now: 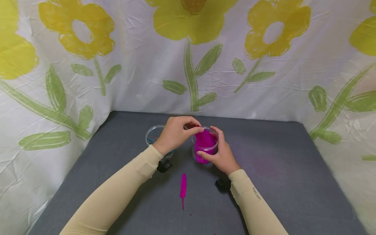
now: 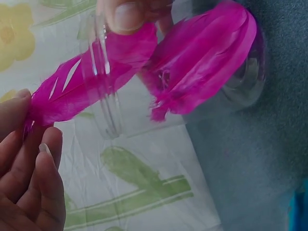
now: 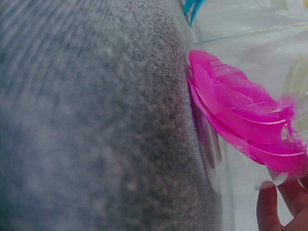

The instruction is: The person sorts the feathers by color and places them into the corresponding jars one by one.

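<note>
My right hand [image 1: 221, 155] holds a clear plastic jar [image 1: 205, 148], its thumb and fingers curled round the sides. Magenta feathers [image 2: 211, 62] lie bunched inside, and the right wrist view shows them [image 3: 240, 115] through the clear wall. At the jar's mouth, my left hand [image 1: 177, 132] pinches one magenta feather [image 2: 72, 96] by its quill end between thumb and fingers. That feather crosses the rim [image 2: 113, 122], its broad end inside the jar. Another magenta feather [image 1: 183, 186] lies alone on the dark table, nearer to me than the jar.
Partly behind my left wrist stands a second clear container [image 1: 148, 134], with something blue [image 3: 193, 9] in it. The grey cloth-covered table [image 1: 279, 195] ends at a white curtain [image 1: 132, 81] printed with yellow flowers. A few tiny dark specks dot the table near the front.
</note>
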`<state>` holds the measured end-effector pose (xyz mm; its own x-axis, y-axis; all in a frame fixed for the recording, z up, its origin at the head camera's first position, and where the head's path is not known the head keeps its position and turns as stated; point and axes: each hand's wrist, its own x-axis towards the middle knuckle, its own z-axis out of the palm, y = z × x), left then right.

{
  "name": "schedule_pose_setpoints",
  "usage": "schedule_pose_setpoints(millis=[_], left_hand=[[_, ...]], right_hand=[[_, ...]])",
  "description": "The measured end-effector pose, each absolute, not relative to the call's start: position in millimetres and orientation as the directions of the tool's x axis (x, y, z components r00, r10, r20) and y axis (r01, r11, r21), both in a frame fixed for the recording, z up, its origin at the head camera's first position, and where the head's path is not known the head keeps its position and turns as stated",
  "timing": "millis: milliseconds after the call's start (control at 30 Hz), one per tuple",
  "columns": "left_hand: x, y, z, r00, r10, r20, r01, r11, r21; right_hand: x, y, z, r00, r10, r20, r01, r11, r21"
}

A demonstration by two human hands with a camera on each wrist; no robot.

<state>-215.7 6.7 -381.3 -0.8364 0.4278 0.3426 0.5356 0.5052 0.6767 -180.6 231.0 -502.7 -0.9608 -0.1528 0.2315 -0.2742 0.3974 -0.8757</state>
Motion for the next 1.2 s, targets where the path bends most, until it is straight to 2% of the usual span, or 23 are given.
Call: schedule_pose_setpoints(millis=[500, 900, 1200], left_hand=[[-215.7, 13.8, -398.0, -0.820, 0.470, 0.327, 0.558, 0.528, 0.641], [-216.2, 17.7, -403.6, -0.825, 0.489, 0.284, 0.540, 0.531, 0.653], [-215.9, 12.3, -400.8, -0.826, 0.462, 0.324, 0.549, 0.526, 0.650]], right_hand=[[-178.5, 229.1, -503.0, -0.958, -0.163, 0.235, -0.280, 0.382, -0.881], [-180.5, 230.3, -502.2, -0.957, -0.165, 0.237, -0.283, 0.377, -0.882], [-180.3, 230.9, -501.7, -0.958, -0.156, 0.239, -0.283, 0.387, -0.878]])
